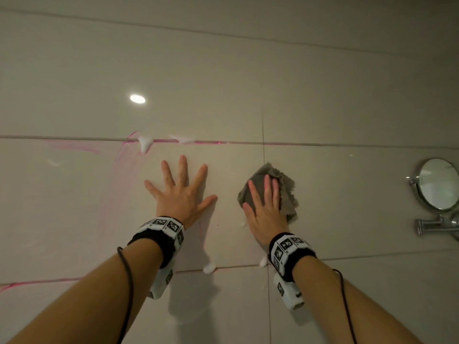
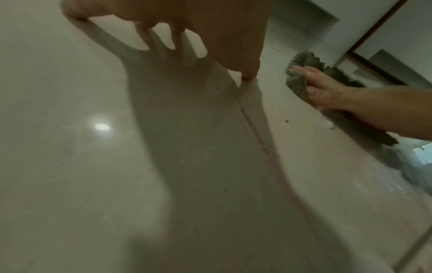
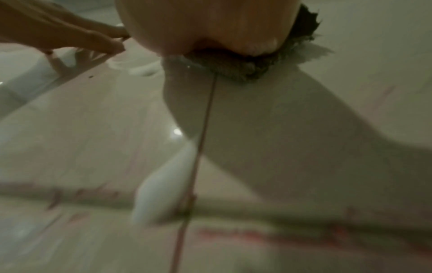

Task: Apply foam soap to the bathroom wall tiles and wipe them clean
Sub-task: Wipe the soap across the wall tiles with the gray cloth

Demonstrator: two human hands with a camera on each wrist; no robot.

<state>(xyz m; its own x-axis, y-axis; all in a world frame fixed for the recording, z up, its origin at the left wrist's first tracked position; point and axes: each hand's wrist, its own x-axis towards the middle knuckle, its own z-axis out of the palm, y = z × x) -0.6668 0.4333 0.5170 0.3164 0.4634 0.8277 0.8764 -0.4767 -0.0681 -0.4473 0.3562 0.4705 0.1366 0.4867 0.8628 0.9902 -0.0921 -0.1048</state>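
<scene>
Glossy beige wall tiles (image 1: pixel 223 78) fill the head view, with pink smears (image 1: pixel 111 175) on the left tile and along the grout line. White foam blobs (image 1: pixel 145 144) cling to the upper grout line, and more foam (image 1: pixel 209 268) sits on the lower one. My left hand (image 1: pixel 180 192) lies flat on the tile, fingers spread, holding nothing. To its right my right hand (image 1: pixel 264 204) presses a grey cloth (image 1: pixel 285 189) flat against the wall with straight fingers. In the right wrist view the cloth (image 3: pixel 236 70) is bunched under my palm, with foam (image 3: pixel 163 194) on the grout below it.
A round chrome mirror (image 1: pixel 438 183) on a swing arm (image 1: pixel 434 225) sticks out from the wall at the far right. A ceiling light reflection (image 1: pixel 137 98) shows on the upper tile. In the left wrist view a dark-framed panel (image 2: pixel 378 37) lies beyond the cloth.
</scene>
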